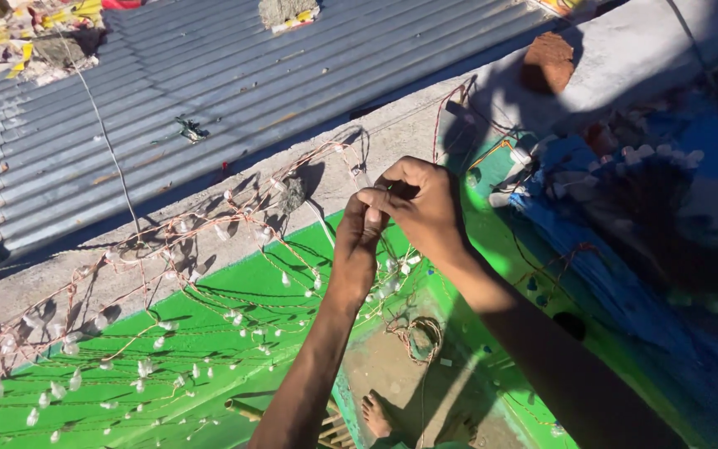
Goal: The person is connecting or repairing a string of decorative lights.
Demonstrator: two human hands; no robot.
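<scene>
- Your left hand [357, 246] is raised over the green wall [209, 316], thumb and forefinger pressed together on a thin wire of the string lights [168, 333].
- Your right hand [425, 208] sits just right of the left one, touching it; fingers curled in, pinching the same wire at its tip.
- The pinch point is just above the green wall's top edge, near the concrete ledge [168, 258].
- The string lights spread in loops down the green wall's face, left of and below both hands; small clear bulbs hang along the strands.
- More strands lie tangled on the ledge, above the wall.
- The corrugated metal roof [251, 75] lies beyond the ledge, further from the wall.
- A bare foot [376, 416] shows on the ground at the wall's base.
- A blue painted surface [650, 233] lies right of the wall, mostly in shadow.
</scene>
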